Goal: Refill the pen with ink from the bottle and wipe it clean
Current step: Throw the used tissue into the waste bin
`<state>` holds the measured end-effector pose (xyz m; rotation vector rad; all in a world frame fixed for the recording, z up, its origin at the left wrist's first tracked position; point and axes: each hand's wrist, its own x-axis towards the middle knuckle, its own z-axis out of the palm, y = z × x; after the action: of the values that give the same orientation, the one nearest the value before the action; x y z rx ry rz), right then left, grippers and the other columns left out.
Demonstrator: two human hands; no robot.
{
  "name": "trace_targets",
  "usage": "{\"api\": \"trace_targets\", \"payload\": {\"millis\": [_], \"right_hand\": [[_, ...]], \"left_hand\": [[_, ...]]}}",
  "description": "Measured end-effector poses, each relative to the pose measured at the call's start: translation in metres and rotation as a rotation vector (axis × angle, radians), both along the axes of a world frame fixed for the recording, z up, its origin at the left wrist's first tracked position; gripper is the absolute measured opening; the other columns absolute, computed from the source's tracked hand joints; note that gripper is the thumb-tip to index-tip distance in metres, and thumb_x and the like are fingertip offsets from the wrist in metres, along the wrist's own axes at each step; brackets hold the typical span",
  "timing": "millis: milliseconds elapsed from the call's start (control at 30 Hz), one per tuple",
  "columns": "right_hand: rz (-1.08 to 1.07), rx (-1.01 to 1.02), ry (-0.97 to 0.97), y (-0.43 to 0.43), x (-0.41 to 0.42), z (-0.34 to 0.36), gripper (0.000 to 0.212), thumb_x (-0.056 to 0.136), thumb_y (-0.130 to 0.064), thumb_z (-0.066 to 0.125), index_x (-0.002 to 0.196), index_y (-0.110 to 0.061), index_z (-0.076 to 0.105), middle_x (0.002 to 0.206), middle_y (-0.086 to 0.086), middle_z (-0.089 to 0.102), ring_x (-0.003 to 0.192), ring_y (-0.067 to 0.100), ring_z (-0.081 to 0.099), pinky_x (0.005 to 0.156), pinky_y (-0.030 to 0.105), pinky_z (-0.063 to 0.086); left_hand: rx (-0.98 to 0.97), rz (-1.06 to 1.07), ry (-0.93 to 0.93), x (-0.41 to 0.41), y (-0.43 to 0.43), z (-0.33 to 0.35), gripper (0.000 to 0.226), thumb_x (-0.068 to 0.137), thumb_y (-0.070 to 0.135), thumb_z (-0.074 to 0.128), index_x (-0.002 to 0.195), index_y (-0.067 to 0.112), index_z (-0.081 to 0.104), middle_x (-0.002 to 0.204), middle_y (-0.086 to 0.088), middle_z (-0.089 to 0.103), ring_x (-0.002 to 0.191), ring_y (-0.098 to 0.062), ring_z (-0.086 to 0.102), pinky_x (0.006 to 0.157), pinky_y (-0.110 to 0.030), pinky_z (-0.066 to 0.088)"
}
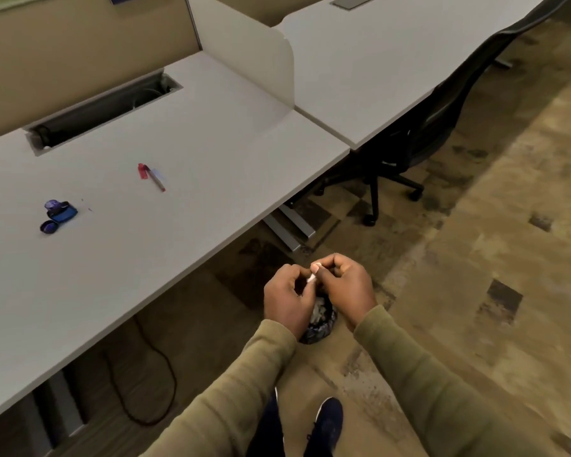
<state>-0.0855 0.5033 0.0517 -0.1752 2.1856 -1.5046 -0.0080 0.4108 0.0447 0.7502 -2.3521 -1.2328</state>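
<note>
A red pen (156,180) lies on the white desk (178,153), its red cap (142,170) beside it. Further left the blue ink bottle (60,211) stands open, with its dark lid (49,227) lying just in front. I stand away from the desk. My left hand (287,300) and my right hand (345,286) are together over the floor, both pinching a small white scrap of tissue (311,278). Right below them on the floor stands a small dark bin (322,321) with crumpled paper inside.
A cable slot (103,110) is cut into the desk's back. A white divider (254,57) separates a second desk (393,51), with a black office chair (435,127) under it. A cord (159,357) hangs under the desk. My shoes (327,420) show below.
</note>
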Motion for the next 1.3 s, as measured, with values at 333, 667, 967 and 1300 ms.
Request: {"api": "trace_targets", "payload": {"millis": [333, 667, 967, 1300], "right_hand": [[-0.117, 0.218, 0.083, -0.020, -0.031, -0.065, 0.015, 0.095, -0.017, 0.061, 0.080, -0.016, 0.062, 0.078, 0.003, 0.068, 0.075, 0.023, 0.068, 0.071, 0.035, 0.057], [-0.062, 0.443, -0.025, -0.017, -0.046, -0.202, 0.015, 0.096, -0.012, 0.055, 0.105, -0.014, 0.067, 0.113, 0.012, 0.065, 0.102, 0.031, 0.060, 0.077, 0.027, 0.040], [-0.087, 0.484, 0.014, -0.018, -0.062, -0.318, 0.010, 0.097, -0.013, 0.057, 0.107, -0.016, 0.057, 0.092, 0.002, 0.058, 0.077, 0.021, 0.055, 0.064, 0.028, 0.040], [-0.097, 0.484, 0.032, -0.027, -0.079, -0.440, 0.014, 0.095, -0.014, 0.058, 0.102, -0.022, 0.048, 0.088, 0.005, 0.062, 0.074, 0.023, 0.058, 0.062, 0.028, 0.038]], "left_hand": [[0.006, -0.114, -0.354, -0.019, -0.052, -0.070, 0.019, 0.087, 0.032, 0.065, 0.101, 0.019, 0.069, 0.098, 0.003, 0.058, 0.089, -0.014, 0.057, 0.080, -0.033, 0.054], [-0.088, -0.267, -0.623, -0.032, -0.077, -0.188, 0.029, 0.089, 0.036, 0.062, 0.110, 0.016, 0.065, 0.113, -0.004, 0.054, 0.099, -0.024, 0.058, 0.086, -0.038, 0.053], [-0.178, -0.360, -0.667, -0.053, -0.085, -0.317, 0.037, 0.090, 0.038, 0.058, 0.121, 0.016, 0.061, 0.122, -0.005, 0.054, 0.111, -0.026, 0.056, 0.092, -0.040, 0.049], [0.022, -0.362, -0.734, -0.084, -0.082, -0.442, 0.042, 0.095, 0.032, 0.053, 0.134, 0.017, 0.051, 0.140, -0.007, 0.050, 0.130, -0.026, 0.047, 0.109, -0.036, 0.039]]}}
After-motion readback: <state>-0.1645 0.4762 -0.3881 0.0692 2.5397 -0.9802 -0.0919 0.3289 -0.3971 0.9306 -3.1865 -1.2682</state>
